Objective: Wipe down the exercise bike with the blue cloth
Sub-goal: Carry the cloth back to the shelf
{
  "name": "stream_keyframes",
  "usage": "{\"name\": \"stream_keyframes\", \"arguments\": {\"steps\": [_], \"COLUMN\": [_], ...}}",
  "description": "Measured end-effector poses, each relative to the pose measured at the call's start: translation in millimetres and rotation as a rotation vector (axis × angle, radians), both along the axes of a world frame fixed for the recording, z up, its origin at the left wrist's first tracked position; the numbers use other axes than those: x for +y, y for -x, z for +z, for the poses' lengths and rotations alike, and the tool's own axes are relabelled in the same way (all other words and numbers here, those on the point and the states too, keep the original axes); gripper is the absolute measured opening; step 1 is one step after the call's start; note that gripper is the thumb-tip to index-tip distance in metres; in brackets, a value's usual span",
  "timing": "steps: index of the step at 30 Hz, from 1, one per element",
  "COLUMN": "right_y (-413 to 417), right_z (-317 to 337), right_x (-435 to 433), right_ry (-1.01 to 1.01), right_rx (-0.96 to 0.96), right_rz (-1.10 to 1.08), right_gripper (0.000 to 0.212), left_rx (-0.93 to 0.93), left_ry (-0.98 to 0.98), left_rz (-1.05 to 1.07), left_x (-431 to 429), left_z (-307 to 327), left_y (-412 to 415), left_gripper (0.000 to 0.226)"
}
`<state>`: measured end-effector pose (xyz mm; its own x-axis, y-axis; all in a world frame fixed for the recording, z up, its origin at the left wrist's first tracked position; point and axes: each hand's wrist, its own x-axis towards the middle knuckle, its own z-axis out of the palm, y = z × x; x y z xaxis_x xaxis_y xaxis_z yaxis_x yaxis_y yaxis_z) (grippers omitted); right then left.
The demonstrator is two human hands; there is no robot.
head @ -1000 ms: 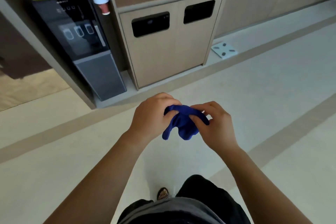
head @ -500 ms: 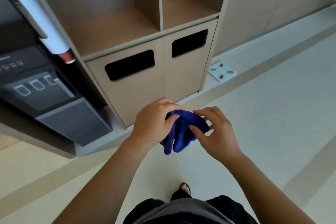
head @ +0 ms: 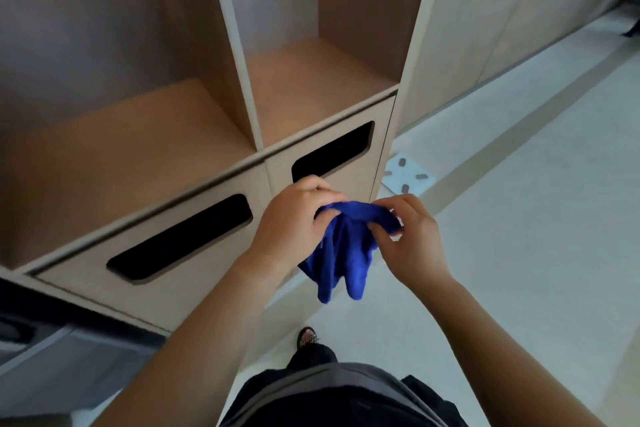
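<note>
The blue cloth [head: 343,250] hangs bunched between both hands in front of my chest, its loose ends dangling down. My left hand [head: 294,222] grips its upper left part with curled fingers. My right hand [head: 410,236] pinches the upper right edge between thumb and fingers. No exercise bike is in view.
A wooden cabinet [head: 214,191] with open shelves above and two dark slot openings stands close ahead. A dark water dispenser [head: 41,350] sits at the lower left. A white floor scale [head: 407,177] lies by the cabinet's right side. Pale floor stretches to the right.
I have walked closer to the cabinet, which now fills the upper left. The dispenser slid to the lower left edge. The cloth hangs lower and more unfolded between my hands.
</note>
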<state>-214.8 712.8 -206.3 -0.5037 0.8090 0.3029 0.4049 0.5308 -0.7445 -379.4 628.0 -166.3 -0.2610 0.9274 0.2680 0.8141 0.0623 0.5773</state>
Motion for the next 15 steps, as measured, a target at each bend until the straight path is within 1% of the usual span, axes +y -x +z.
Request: {"name": "stream_keyframes", "arguments": {"steps": [8,12,15], "right_y": [78,104,124], "right_z": [8,14,15], "right_x": [116,166,204], "right_ry": [-0.007,-0.039,-0.051], "right_rx": [0.075,0.134,0.191], "right_rz": [-0.075,-0.048,-0.029], "right_gripper": [0.029,0.030,0.026], "left_rx": [0.004,0.020,0.001], "left_ry": [-0.010,-0.028,-0.077], "left_rz": [-0.056,-0.013,0.063], "left_x": [123,168,200], "left_z": [13,20,25], "left_y": [78,102,114], "left_gripper": [0.028,0.025,0.024]}}
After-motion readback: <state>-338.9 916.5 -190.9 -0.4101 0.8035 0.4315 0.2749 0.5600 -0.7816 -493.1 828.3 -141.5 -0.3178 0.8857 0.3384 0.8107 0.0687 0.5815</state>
